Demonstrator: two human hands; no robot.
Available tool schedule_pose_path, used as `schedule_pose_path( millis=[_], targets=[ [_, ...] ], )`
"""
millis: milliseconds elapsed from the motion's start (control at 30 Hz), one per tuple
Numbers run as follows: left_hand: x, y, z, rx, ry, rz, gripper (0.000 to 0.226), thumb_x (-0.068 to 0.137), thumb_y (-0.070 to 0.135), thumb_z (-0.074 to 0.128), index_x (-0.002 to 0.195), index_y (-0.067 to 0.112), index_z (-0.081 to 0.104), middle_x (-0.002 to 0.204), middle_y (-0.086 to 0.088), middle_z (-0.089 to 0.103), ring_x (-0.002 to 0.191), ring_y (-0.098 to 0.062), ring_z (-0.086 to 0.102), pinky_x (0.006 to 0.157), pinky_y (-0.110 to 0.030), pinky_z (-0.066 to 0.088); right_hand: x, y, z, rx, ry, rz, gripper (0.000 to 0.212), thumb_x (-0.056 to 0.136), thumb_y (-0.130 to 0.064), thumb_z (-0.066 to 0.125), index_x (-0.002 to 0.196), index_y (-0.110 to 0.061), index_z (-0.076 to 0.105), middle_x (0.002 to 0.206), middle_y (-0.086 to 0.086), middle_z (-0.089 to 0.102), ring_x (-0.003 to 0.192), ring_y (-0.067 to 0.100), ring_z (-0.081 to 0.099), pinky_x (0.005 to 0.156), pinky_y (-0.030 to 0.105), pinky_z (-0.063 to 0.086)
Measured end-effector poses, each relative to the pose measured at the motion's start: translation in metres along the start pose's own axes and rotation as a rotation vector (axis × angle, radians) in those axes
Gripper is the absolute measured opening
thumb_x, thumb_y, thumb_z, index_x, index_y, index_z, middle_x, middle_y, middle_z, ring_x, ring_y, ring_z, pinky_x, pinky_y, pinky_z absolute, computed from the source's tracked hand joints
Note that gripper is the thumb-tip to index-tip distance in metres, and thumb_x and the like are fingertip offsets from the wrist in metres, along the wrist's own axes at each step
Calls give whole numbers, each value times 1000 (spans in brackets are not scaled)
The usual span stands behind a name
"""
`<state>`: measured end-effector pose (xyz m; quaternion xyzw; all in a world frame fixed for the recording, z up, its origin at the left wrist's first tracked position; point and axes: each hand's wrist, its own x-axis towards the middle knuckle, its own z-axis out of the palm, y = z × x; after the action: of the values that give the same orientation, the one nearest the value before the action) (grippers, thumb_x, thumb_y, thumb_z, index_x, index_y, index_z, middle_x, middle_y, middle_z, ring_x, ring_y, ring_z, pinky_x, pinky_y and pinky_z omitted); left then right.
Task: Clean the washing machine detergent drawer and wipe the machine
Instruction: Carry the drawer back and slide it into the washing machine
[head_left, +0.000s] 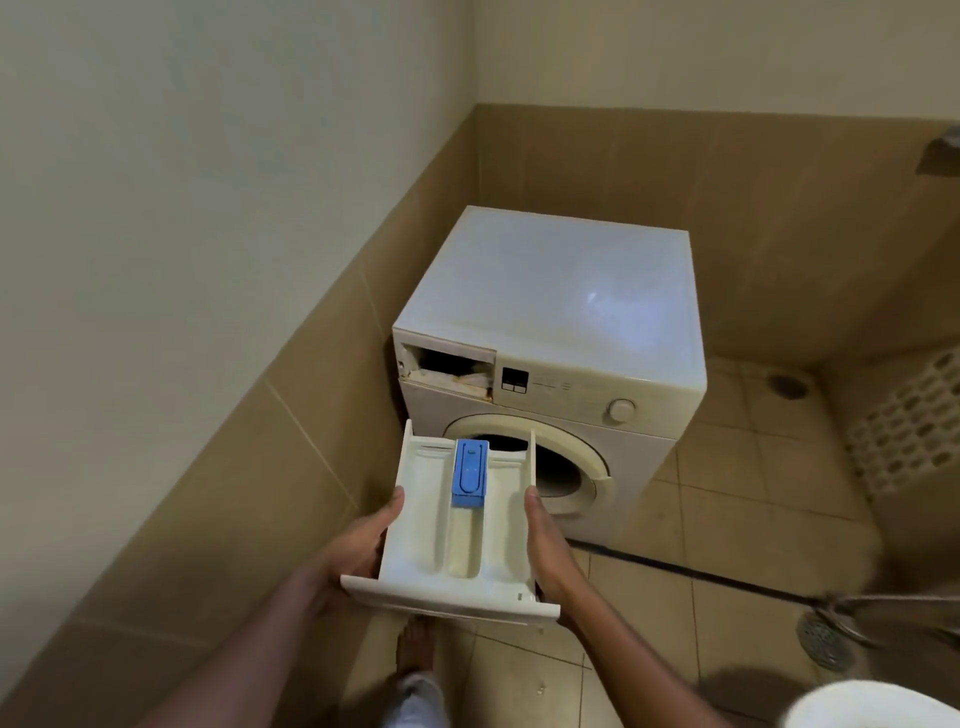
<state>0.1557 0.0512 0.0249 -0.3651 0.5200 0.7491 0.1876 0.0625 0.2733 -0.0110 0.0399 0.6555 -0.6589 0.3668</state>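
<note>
Detergent drawer (457, 540): white, fully out of the washing machine (550, 332), held in the air in front of its door, front panel toward the person.
Blue insert (470, 473): sits in the drawer's middle compartment, toward the far end.
Left hand (358, 545): fingers wrapped on the drawer's left wall, thumb along the top edge.
Right hand (548, 540): fingers clasped on the drawer's right wall, thumb on the rim.
Drawer slot (449, 366): open at the machine's upper left front corner, stained inside.
Floor (727, 519): beige tiles; a bare foot (415, 649) stands below the drawer.
</note>
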Motion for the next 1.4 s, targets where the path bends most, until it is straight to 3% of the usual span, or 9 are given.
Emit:
schedule_pose_path(
  millis=[100,267,567,700,833,933,1033,1167,1400],
  targets=[
    [34,24,-26,73,-14,-51,62,92,66,47,129,18,64,124,-11,72,116,-31,69,110,-52,45,44,-6,17,9,23,38,46,101,-59,28,133,-35,50,122,-11,65,107,6,63,94,29,51],
    [86,66,-65,37,-45,-68,64,87,63,56,131,17,64,126,-11,71,117,-32,67,110,-55,44,116,-8,45,42,73,69,80,78,-86,38,143,-40,46,141,-6,57,129,15,54,113,50,39],
    [161,137,-110,254,-35,-207,57,85,72,50,121,30,65,128,-4,70,121,-28,65,106,-52,48,187,-35,86,123,208,199,63,94,-68,37,140,-28,52,130,0,66,120,20,62,109,50,44],
    [185,156,-123,324,-27,-268,95,56,92,63,132,34,60,146,-5,57,140,-32,46,112,-52,41,211,-43,90,133,227,244,59,99,-60,32,138,-22,54,127,5,66,116,22,63,107,50,45],
    [204,170,-122,369,7,-320,91,77,82,47,149,27,45,155,-9,45,146,-32,37,99,-44,45,231,-49,92,103,223,264,51,102,-56,28,137,-25,50,125,-3,63,117,17,57,103,36,43],
    [218,176,-124,394,34,-350,108,64,90,54,151,26,42,156,-11,43,144,-33,39,103,-47,45,244,-50,92,67,249,267,64,100,-60,27,153,-24,32,155,-1,39,143,20,35,119,41,25],
    [229,181,-122,363,36,-348,93,71,79,50,144,21,47,150,-15,50,137,-36,48,107,-51,45,256,-47,91,48,270,268,67,101,-59,26,156,-22,23,163,1,23,150,20,20,123,43,16],
    [239,185,-118,356,39,-352,65,94,67,40,136,19,52,134,-5,60,126,-33,57,78,-37,52,264,-53,88,51,269,266,64,102,-56,27,156,-21,21,164,0,20,151,19,17,122,39,13],
    [255,187,-119,361,19,-364,63,92,69,41,122,19,63,119,-9,71,103,-26,69,77,-37,54,268,-54,85,74,293,289,68,101,-58,27,157,-20,17,165,-1,15,151,17,13,121,38,11]
  ],
)
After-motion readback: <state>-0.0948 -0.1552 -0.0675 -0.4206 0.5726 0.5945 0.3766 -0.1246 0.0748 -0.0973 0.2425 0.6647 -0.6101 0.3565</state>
